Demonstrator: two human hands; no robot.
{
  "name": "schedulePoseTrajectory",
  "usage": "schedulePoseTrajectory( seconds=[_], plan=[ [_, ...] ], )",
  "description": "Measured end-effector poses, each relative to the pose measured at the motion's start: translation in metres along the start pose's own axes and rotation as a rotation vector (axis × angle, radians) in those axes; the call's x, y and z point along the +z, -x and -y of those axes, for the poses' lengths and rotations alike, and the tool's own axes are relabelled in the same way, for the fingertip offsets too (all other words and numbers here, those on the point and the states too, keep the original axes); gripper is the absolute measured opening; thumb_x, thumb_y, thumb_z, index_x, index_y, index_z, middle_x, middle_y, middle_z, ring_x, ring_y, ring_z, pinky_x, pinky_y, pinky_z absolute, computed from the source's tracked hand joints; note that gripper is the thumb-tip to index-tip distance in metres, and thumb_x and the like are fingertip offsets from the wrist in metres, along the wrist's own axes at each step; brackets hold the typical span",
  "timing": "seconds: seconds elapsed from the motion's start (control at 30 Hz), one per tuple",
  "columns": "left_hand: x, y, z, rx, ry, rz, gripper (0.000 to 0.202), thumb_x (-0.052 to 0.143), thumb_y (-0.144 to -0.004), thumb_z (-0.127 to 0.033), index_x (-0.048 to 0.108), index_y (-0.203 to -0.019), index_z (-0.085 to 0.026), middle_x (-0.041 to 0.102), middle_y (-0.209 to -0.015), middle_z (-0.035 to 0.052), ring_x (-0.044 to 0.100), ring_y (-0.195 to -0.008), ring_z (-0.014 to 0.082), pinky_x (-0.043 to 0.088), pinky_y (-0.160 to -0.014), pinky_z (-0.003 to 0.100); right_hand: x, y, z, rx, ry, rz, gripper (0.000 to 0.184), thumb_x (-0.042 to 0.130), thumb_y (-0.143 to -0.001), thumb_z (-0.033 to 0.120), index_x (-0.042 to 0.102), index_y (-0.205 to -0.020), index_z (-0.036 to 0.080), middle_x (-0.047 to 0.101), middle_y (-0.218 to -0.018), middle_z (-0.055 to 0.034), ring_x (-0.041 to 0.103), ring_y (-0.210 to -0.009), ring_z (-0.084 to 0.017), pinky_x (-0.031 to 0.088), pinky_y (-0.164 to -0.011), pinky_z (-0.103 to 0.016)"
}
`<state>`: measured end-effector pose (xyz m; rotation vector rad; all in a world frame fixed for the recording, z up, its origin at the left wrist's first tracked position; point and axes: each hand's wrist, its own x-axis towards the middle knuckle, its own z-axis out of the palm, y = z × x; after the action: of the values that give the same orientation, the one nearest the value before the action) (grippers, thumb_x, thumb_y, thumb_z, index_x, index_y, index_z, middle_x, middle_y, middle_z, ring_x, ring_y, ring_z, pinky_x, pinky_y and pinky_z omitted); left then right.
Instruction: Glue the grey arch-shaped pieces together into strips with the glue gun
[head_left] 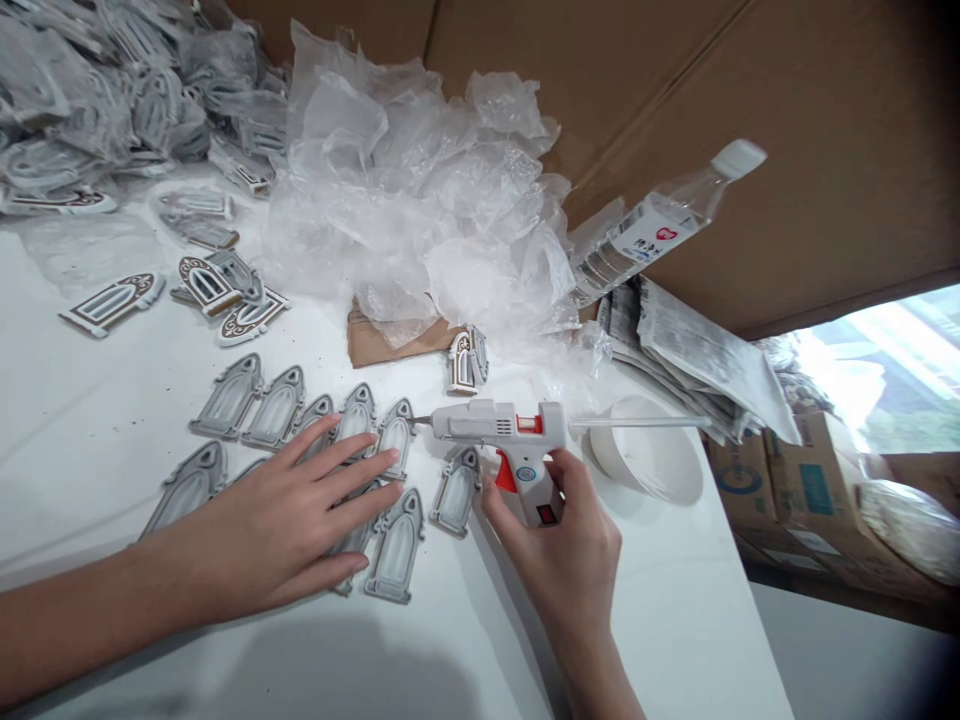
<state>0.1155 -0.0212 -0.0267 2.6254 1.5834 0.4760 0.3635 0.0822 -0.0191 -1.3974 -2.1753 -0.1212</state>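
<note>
The one camera sits on the person's head and looks forward and down at the white bench (675,600). It is close, so the glue gun (480,424) shows clearly near the middle. Past the bench, the view goes up to a brown cardboard wall (825,150) at the back and a bright window (892,370) at the right edge.

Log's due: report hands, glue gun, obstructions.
Right hand gripping glue gun; left hand spread over grey arched pieces. Nozzle near one piece's upper end, contact unclear. Left hand hides some pieces.
</note>
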Motion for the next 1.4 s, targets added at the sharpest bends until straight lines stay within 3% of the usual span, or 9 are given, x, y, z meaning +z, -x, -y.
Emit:
schedulePoseTrajectory(
  seconds=[0.27,0.5,0.93,1.4],
  plan=[
    [-0.001,0.000,0.001,0.004,0.032,-0.004,0.047,0.053,-0.094,-0.050,0.054,-0.134,-0.027,0.056,-0.141,-0.0021,0.047,-0.131,0.0208,0.001,-0.124,0.037,-0.005,-0.002,0.000,0.060,-0.035,0.023,0.044,0.066,-0.076,0.053,0.055,-0.097,0.016,0.057,-0.070,0.0033,0.044,-0.047,-0.003,0.036,-0.047,-0.015],
    [-0.005,0.002,0.006,-0.033,0.054,-0.064,0.038,0.052,-0.095,-0.041,0.060,-0.126,-0.019,0.062,-0.132,0.0022,0.048,-0.129,0.0239,0.011,-0.123,0.041,-0.010,-0.003,-0.002,0.087,-0.099,0.059,0.042,0.063,-0.075,0.051,0.055,-0.095,0.015,0.059,-0.070,0.0014,0.043,-0.046,-0.003,0.037,-0.045,-0.015],
    [-0.003,0.002,0.007,-0.017,0.047,-0.067,0.037,0.052,-0.095,-0.041,0.062,-0.122,-0.018,0.064,-0.129,0.0028,0.049,-0.127,0.0238,0.012,-0.122,0.041,-0.008,0.003,-0.007,0.068,-0.187,0.159,0.033,0.060,-0.071,0.037,0.055,-0.095,0.016,0.057,-0.064,0.0038,0.040,-0.044,-0.003,0.037,-0.043,-0.014],
    [-0.003,0.003,0.008,-0.017,0.042,-0.053,0.035,0.052,-0.095,-0.041,0.063,-0.121,-0.018,0.064,-0.129,0.0030,0.049,-0.127,0.0236,0.011,-0.123,0.042,-0.007,0.005,-0.010,0.028,-0.145,0.156,0.035,0.062,-0.072,0.039,0.056,-0.099,0.017,0.058,-0.067,0.0035,0.043,-0.048,-0.004,0.038,-0.046,-0.015]
  ],
)
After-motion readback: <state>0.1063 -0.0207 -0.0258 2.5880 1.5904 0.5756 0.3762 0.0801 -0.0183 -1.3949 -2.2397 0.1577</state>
